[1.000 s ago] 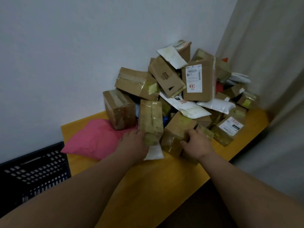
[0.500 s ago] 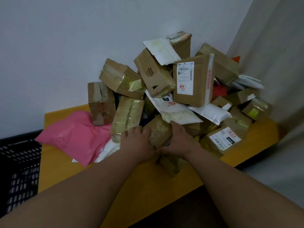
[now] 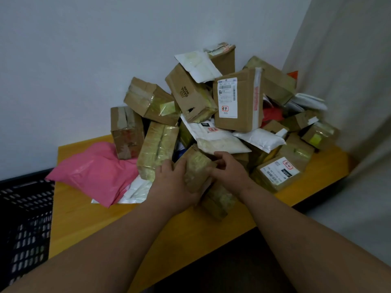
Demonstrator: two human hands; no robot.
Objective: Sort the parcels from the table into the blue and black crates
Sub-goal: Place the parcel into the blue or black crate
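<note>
Two bare forearms reach in from the near edge, one from the near left and one from the near right, broad near the elbow and tapering to the wrist. No sleeve, watch, band or glove shows on either. The left hand (image 3: 172,182) and the right hand (image 3: 229,172) are bare as well, with short, rounded fingers and no rings visible.

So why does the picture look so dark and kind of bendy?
Head view: the room light is dim, so the parcel pile and yellow table look dull and soft; the black crate is nearly lost in shadow; the wide lens bends the edges, stretching both forearms; no glare shows.
</note>
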